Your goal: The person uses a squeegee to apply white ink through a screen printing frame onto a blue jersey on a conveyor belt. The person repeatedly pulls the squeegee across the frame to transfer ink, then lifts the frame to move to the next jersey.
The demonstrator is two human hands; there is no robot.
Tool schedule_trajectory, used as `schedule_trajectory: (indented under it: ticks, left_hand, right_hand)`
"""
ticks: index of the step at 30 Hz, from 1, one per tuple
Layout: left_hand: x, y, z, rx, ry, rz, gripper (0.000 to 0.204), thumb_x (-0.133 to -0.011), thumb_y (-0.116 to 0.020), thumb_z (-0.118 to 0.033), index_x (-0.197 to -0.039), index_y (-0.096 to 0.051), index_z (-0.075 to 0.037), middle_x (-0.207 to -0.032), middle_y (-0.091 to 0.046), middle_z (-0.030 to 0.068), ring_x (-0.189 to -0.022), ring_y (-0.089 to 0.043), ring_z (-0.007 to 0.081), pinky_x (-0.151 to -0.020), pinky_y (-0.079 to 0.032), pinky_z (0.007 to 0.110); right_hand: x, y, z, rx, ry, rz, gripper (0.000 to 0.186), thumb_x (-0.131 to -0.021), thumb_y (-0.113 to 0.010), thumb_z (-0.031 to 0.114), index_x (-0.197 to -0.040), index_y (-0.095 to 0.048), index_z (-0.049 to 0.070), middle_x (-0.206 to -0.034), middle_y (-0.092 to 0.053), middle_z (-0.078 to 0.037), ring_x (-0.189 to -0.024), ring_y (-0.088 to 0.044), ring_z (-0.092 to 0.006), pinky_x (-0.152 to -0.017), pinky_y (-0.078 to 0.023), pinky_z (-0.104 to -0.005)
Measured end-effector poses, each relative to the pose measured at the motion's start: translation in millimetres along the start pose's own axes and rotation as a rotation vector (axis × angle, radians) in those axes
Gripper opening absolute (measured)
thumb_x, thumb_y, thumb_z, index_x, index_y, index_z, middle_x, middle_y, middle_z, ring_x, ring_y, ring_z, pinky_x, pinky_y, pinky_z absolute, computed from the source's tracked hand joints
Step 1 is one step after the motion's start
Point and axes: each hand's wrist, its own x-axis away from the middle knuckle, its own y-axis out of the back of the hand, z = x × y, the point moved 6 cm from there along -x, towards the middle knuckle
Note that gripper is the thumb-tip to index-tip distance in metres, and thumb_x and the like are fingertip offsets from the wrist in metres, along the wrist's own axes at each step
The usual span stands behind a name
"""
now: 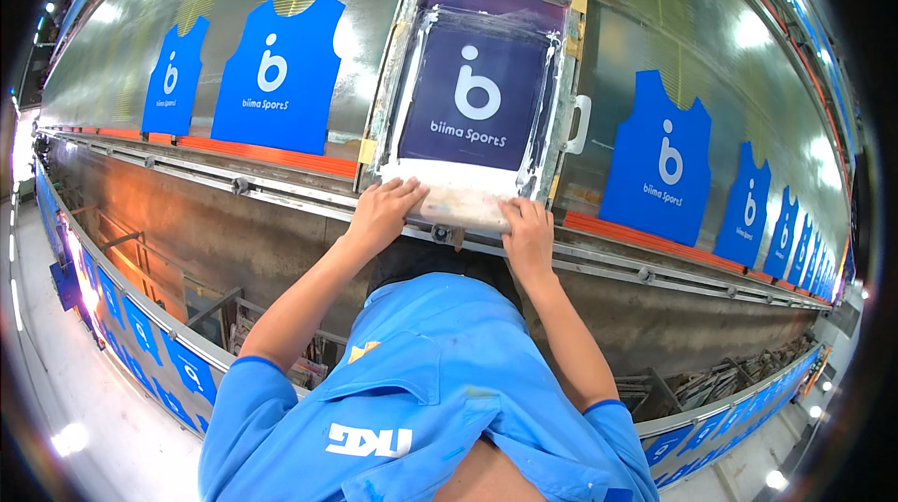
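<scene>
A screen-printing frame (397,62) lies on the long table in front of me. Its dark mesh (432,100) bears a white logo shape, and white ink (444,172) is smeared along the mesh's edges and pooled at the near end. Across that near end rests a wide, pale squeegee (468,208). My left hand (383,212) grips its left end, fingers over the top. At its right end my right hand (529,235) is closed on it as well. A white handle (580,124) sticks out from the frame's right side.
Blue vest-shaped fabric pieces with white prints lie on both sides, one at left (279,81) and one at right (659,165). A metal rail (290,210) runs along the table's near edge. Behind me, another table (201,345) carries more blue pieces.
</scene>
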Motion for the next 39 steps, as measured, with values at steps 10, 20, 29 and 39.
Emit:
schedule_trajectory:
  ticks: [10, 20, 29, 39]
  left_hand:
    - [-277, 16, 100, 0.061, 0.081, 0.207, 0.028, -0.073, -0.080, -0.021, -0.100, -0.076, -0.019, -0.087, -0.073, 0.0108, -0.086, -0.070, 0.0319, -0.075, -0.054, 0.046]
    - [-340, 2, 113, 0.037, 0.026, 0.216, 0.025, -0.076, -0.079, -0.025, -0.099, -0.075, -0.016, -0.089, -0.074, 0.0087, -0.088, -0.070, 0.0324, -0.078, -0.054, 0.045]
    - [-116, -17, 51, 0.109, -0.019, 0.065, 0.015, -0.074, -0.069, -0.009, -0.088, -0.070, -0.013, -0.085, -0.070, 0.0049, -0.080, -0.067, 0.0280, -0.068, -0.049, 0.045]
    - [-194, 7, 72, 0.115, 0.012, 0.125, 0.005, -0.079, -0.065, -0.011, -0.079, -0.069, -0.014, -0.079, -0.068, 0.0079, -0.075, -0.068, 0.0303, -0.066, -0.053, 0.043]
  right_hand:
    - [-263, 74, -94, 0.265, -0.095, 0.116, 0.029, -0.079, -0.079, 0.032, -0.098, -0.070, 0.012, -0.091, -0.072, -0.012, -0.093, -0.068, -0.0323, -0.083, -0.050, -0.0453]
    - [-309, 55, -136, 0.173, -0.247, 0.077, 0.039, -0.074, -0.084, 0.036, -0.099, -0.071, 0.009, -0.091, -0.072, -0.016, -0.092, -0.069, -0.0352, -0.079, -0.053, -0.0457]
    - [-107, 16, -45, 0.001, -0.049, -0.086, 0.033, -0.064, -0.081, 0.002, -0.093, -0.066, 0.007, -0.091, -0.067, -0.010, -0.091, -0.062, -0.0327, -0.080, -0.049, -0.0441]
    - [-178, 46, -65, 0.118, -0.032, -0.117, 0.026, -0.070, -0.084, 0.018, -0.089, -0.068, 0.011, -0.085, -0.067, -0.008, -0.088, -0.065, -0.0296, -0.078, -0.050, -0.0436]
